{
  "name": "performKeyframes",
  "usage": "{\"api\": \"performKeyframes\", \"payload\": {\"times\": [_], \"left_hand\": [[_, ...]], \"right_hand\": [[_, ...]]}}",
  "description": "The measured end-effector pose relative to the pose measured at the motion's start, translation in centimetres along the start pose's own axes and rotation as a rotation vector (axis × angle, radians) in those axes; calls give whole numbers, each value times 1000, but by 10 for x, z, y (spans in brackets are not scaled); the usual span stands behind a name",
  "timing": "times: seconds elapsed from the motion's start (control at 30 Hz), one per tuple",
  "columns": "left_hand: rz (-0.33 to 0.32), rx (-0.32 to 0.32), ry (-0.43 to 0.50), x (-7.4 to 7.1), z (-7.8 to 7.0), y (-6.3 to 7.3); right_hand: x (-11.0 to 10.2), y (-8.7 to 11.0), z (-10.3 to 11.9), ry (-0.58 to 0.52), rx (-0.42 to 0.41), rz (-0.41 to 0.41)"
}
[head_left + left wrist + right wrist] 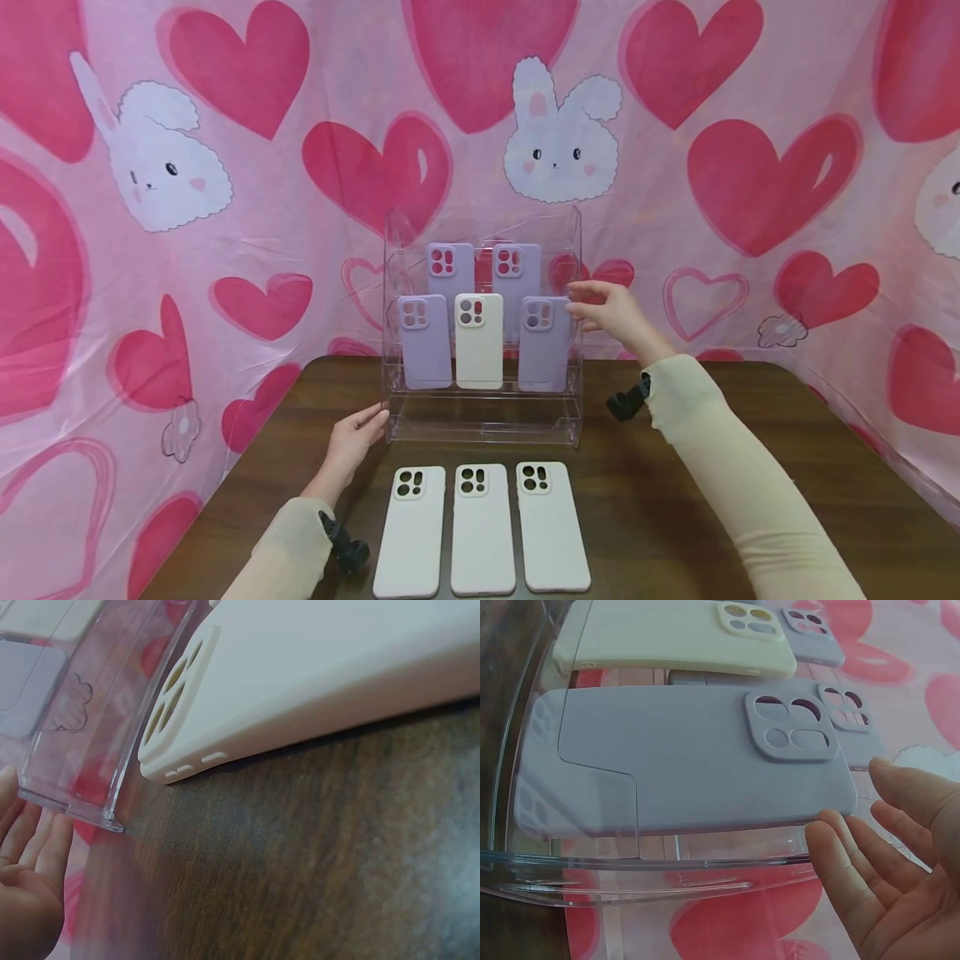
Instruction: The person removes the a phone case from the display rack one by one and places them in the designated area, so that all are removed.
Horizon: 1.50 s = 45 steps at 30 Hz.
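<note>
A clear acrylic display stand [483,432] holds lilac and white phone cases on its tiers. On the front row a white case [480,350] stands between a left lilac case [425,350] and a right lilac case [543,354]. Two more lilac cases [452,271] rise behind them. My left hand [351,442] has its fingertips at the stand's lower left side, fingers extended in the left wrist view. Beside the upper right edge of the right lilac case, my right hand [900,877] has its fingers spread loosely, thumb apart.
Three white phone cases, left [410,533], middle [483,533] and right [553,529], lie in a row on the brown wooden table [675,517] before the stand. Pink fabric [480,183] printed with hearts and rabbits hangs behind.
</note>
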<state>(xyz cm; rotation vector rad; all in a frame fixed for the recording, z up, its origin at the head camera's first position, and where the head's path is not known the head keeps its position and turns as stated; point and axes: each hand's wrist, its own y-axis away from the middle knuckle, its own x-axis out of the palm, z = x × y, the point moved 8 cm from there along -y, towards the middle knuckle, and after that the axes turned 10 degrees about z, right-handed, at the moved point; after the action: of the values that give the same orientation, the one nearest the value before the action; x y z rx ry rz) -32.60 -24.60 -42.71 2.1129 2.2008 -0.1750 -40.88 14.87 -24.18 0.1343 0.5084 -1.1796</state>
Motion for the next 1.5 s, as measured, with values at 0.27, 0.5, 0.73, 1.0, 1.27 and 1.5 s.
{"api": "performKeyframes", "payload": {"times": [0.27, 0.5, 0.73, 1.0, 1.27, 1.5], "left_hand": [[0, -1, 15, 0, 0, 0], [-2, 0, 18, 0, 0, 0], [2, 4, 21, 0, 0, -1], [0, -1, 27, 1, 0, 0], [-1, 3, 29, 0, 0, -1], [2, 7, 32, 1, 0, -1]], "right_hand": [[2, -4, 0, 18, 5, -26], [3, -4, -1, 47, -24, -58], [4, -2, 0, 39, -59, -73], [3, 0, -2, 35, -51, -70], [3, 3, -4, 16, -47, -72], [0, 6, -4, -3, -52, -86]]}}
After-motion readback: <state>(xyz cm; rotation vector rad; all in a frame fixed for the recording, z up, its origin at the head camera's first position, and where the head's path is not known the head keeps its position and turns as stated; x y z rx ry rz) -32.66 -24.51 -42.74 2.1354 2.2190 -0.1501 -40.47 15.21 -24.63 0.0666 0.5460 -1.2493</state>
